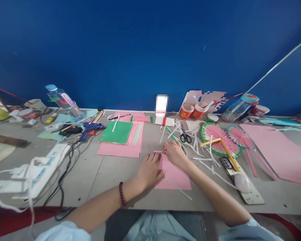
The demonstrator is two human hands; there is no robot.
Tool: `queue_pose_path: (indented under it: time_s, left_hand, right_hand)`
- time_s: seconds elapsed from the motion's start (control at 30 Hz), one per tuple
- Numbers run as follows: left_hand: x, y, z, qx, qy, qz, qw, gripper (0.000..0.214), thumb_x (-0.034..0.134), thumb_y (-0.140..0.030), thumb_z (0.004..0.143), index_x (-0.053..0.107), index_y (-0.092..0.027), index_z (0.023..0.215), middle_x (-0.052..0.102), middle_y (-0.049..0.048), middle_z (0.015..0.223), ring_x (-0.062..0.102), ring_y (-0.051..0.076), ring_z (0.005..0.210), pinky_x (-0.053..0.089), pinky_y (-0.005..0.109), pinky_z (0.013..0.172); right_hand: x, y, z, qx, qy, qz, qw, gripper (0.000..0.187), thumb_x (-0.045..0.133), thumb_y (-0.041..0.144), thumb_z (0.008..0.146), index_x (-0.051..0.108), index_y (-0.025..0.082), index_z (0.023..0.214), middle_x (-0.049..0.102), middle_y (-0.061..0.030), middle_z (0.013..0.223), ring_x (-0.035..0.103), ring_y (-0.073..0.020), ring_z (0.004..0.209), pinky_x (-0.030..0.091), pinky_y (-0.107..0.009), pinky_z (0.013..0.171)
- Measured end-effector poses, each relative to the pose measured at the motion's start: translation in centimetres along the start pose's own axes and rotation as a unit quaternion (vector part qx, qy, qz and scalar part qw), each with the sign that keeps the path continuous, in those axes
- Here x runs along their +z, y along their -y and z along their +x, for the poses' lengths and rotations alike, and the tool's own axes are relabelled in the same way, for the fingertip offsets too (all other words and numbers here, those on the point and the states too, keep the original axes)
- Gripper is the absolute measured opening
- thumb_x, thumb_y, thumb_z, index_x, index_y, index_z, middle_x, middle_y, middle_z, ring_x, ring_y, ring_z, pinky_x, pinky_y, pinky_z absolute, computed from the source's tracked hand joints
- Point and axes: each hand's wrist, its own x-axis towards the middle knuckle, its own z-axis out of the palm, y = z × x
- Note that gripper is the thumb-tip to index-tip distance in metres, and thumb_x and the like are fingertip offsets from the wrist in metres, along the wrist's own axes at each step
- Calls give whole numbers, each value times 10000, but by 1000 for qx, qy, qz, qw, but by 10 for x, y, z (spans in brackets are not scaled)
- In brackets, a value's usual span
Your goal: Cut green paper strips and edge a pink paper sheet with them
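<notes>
A pink sheet of paper lies on the grey table in front of me. My left hand is at its left edge, fingers bent over the upper left corner and thumb on the sheet. Along the top edge, my right hand has its curled fingers closed on the paper; its fingertips are partly hidden. A thin pale green strip crosses the sheet and sticks out past its lower edge. Just beyond my right hand lie black-handled scissors among white paper strips.
Left are a green paper stack, a blue glue gun and a white power strip with cables. Right are pink-and-green paper fans, a phone and a large pink sheet. Red paper cups stand near the blue wall.
</notes>
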Motion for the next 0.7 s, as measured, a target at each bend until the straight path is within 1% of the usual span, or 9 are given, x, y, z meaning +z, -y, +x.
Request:
queue_pose_path:
  time_s: [0.13, 0.23, 0.33, 0.5, 0.7]
  left_hand:
    - [0, 0, 1, -1, 1, 3, 1000, 532, 473, -434, 848, 473, -95, 1257, 511, 145, 1222, 432, 287, 1094, 363, 407, 922]
    - [0, 1, 1, 2, 2, 3, 1000, 512, 472, -430, 846, 487, -97, 1235, 514, 147, 1204, 434, 286, 1083, 367, 409, 907]
    - [-1, 1, 1, 5, -1, -1, 1000, 503, 481, -431, 842, 487, -108, 1228, 514, 141, 1193, 432, 279, 1083, 364, 404, 906]
    - [-2, 1, 1, 1, -2, -8, 1000, 519, 485, -432, 840, 464, -118, 1252, 510, 131, 1196, 430, 273, 1074, 361, 394, 903]
    - [-4, 1, 1, 7, 1, -7, 1000, 574, 500, -429, 835, 413, -110, 1305, 515, 123, 1158, 435, 270, 1052, 364, 395, 895]
  right_hand:
    - [3, -8, 0, 0, -10, 49, 999, 85, 573, 275, 846, 575, 196, 814, 657, -27, 814, 511, -213, 903, 286, -332, 809]
    - [-1, -14, 0, -14, -6, 96, 995, 118, 583, 277, 829, 585, 193, 746, 646, -13, 762, 516, -198, 870, 309, -318, 801]
    - [-6, -21, -1, -36, 2, 129, 991, 120, 619, 290, 782, 597, 186, 725, 639, -12, 737, 524, -192, 837, 336, -306, 786]
    - [-8, -28, -1, -64, 11, 123, 990, 56, 589, 207, 758, 612, 181, 715, 637, -23, 737, 517, -183, 798, 360, -304, 788]
    - [-8, -30, -1, -47, 20, 89, 995, 95, 566, 189, 786, 640, 176, 728, 638, -40, 779, 502, -198, 868, 360, -309, 808]
